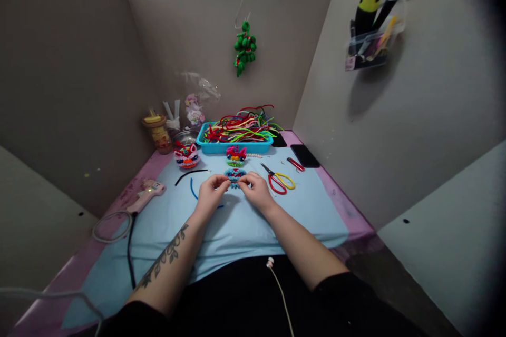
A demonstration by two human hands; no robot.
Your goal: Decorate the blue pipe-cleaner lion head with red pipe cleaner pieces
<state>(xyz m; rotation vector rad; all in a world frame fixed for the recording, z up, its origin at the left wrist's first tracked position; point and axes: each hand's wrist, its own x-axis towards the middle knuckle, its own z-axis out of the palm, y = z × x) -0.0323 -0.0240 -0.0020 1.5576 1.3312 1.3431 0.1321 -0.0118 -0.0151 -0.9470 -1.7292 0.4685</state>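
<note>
Near the centre of the frame, a small light-blue fuzzy piece with red and white details [235, 174] sits between the person's two bare hands. The left hand [213, 189] closes thumb and fingers in a narrow pinch at the piece's lower left edge; the right hand [255, 189] pinches likewise at its right edge. How firmly each grips is too small to tell.

Just beyond stands a pink-and-red fuzzy figure with a green lower edge [236, 157]; it looks close enough that a forward push of the fingertips could knock it. Uneven pulling from the two sides could bend the blue piece or loosen a joined part.

Right of centre, metal scissors with one red and one yellow handle [272, 172] lie with their blades apart, near the right hand; a careless sideways reach could meet the points. A loose blue fuzzy stem [192, 187] passes by the left wrist, where a sleeve or forearm could drag it. At the left of the frame rests a pale pink gun-shaped tool with a lit spot [146, 196]; if it is hot, brushing it could burn the left arm.
</note>
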